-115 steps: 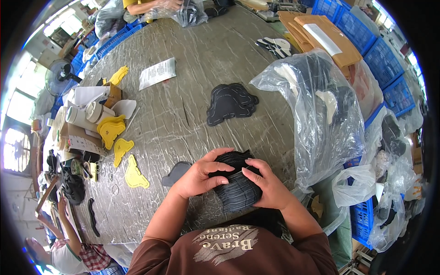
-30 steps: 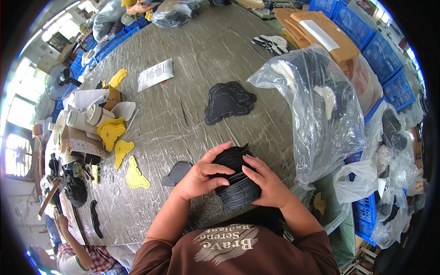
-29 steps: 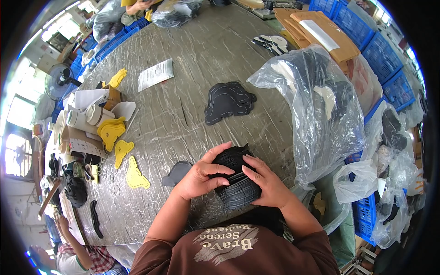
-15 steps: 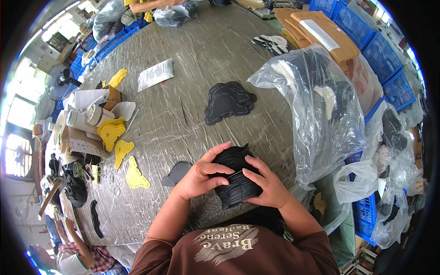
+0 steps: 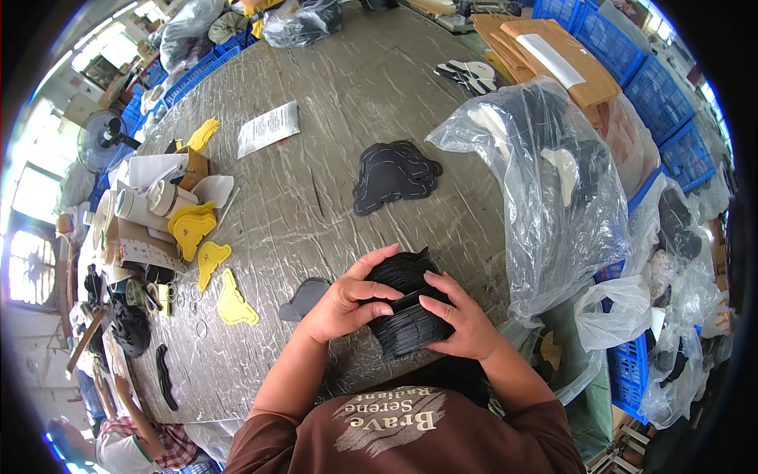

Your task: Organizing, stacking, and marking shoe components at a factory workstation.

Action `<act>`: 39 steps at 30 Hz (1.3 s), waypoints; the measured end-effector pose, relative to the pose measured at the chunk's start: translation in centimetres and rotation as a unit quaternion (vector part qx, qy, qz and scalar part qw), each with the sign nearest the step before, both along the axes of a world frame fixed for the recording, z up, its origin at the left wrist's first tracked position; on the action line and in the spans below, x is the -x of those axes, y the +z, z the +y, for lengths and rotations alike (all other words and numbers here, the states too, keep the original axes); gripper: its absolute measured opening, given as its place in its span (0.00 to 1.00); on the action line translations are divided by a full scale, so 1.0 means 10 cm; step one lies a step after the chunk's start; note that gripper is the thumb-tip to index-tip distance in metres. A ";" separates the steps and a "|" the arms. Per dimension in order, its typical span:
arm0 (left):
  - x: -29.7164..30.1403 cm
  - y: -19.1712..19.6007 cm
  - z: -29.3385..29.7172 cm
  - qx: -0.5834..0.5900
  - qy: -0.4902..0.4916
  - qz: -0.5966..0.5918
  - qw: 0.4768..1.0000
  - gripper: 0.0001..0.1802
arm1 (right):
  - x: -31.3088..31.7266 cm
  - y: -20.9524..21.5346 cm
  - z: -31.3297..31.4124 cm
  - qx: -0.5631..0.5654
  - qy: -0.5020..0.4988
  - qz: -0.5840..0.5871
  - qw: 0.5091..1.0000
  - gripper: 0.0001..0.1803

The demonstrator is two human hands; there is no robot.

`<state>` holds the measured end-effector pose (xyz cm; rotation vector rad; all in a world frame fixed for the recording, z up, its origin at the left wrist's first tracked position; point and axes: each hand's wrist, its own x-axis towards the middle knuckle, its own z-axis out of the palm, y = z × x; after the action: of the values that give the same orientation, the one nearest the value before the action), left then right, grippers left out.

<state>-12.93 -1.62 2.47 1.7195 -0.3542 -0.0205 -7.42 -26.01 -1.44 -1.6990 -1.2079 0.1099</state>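
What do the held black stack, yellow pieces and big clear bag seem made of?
Black stack: low-sheen thin sheets, perhaps fabric or synthetic leather, from its layered edges. Yellow pieces: matt-looking, maybe foam or card; flat, crisp outlines. Big bag: glossy plastic film, wrinkled and see-through.

White packet (image 5: 268, 129) flat on table (image 5: 312, 186). Fan (image 5: 96, 141) at left, past table edge. Brown paper stack (image 5: 570, 51) upper right, beside blue crates (image 5: 655, 103).

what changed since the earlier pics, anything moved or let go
The near side of the black stack, greyish earlier, now looks darker; the right hand shifted its hold slightly rightward in the last second. A co-worker's hand no longer shows at the clear bag. Nothing was let go. The left hand, dark pile and yellow pieces stayed put.
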 end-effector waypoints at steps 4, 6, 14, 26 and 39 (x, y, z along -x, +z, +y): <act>0.00 0.00 0.00 -0.007 0.001 0.000 1.000 0.12 | 0.00 0.00 -0.01 0.002 0.001 0.001 1.000 0.46; 0.00 0.02 -0.01 -0.012 0.006 0.010 1.000 0.11 | 0.00 0.00 -0.01 0.001 0.001 0.004 1.000 0.45; 0.00 0.02 -0.02 -0.054 0.022 0.001 0.998 0.12 | 0.00 -0.01 -0.01 -0.004 0.002 0.006 1.000 0.45; 0.00 0.10 -0.04 -0.105 0.030 -0.064 0.992 0.14 | 0.02 -0.01 -0.03 0.000 0.001 0.004 1.000 0.46; 0.02 0.02 -0.06 -0.141 0.022 -0.082 0.986 0.15 | 0.05 0.00 -0.04 0.003 -0.002 0.002 1.000 0.47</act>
<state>-13.10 -2.18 2.65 2.0161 -0.4514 0.1087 -7.88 -26.45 -1.49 -1.7053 -1.2026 0.1141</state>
